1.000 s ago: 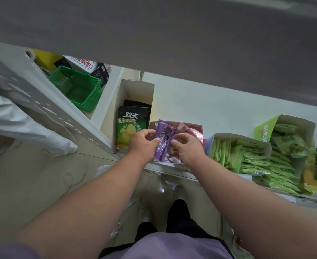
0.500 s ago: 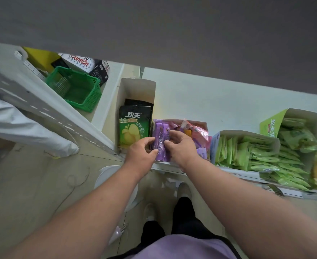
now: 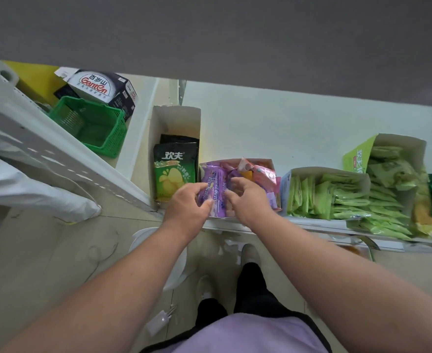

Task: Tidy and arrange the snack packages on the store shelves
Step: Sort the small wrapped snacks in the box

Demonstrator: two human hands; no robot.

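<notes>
1. Left hand (image 3: 188, 202) and right hand (image 3: 248, 197) pinching glossy purple plastic snack packets (image 3: 213, 189), upright in open cardboard display box (image 3: 260, 161).
2. Right of grip: pink foil packets (image 3: 259, 173) jumbled, unsorted.
3. Further right: pale green sachets (image 3: 322, 197) spilling; tidying barely begun.

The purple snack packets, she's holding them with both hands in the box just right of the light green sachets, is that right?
Not quite. The head view shows both hands, left and right, holding the purple snack packets in the box left of the light green sachets.
</notes>
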